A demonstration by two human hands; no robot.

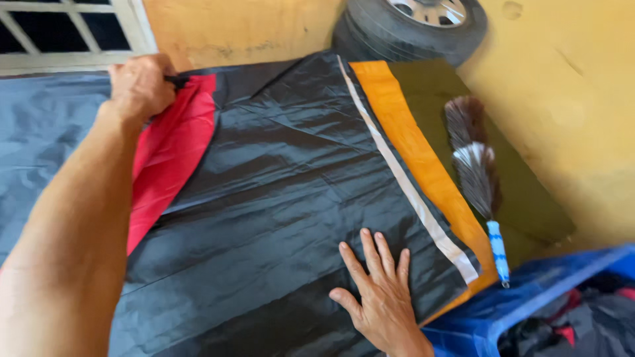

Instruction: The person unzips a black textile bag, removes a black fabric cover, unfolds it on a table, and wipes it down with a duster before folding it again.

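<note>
A large black thin fabric sheet [278, 178] with a white strip and an orange band along its right side lies spread flat. A red panel [172, 155] shows under its left part. My left hand [140, 84] is stretched far out and pinches the black sheet's far corner beside the red panel. Fingers spread, my right hand [378, 291] presses flat on the near part of the black sheet.
An olive green cloth [509, 185] lies to the right with a feather duster [477, 172] with a blue-striped handle on it. A car tyre [410, 26] leans against the yellow wall. A blue crate [529, 311] with dark fabric sits at lower right. Grey sheeting [40, 132] lies at left.
</note>
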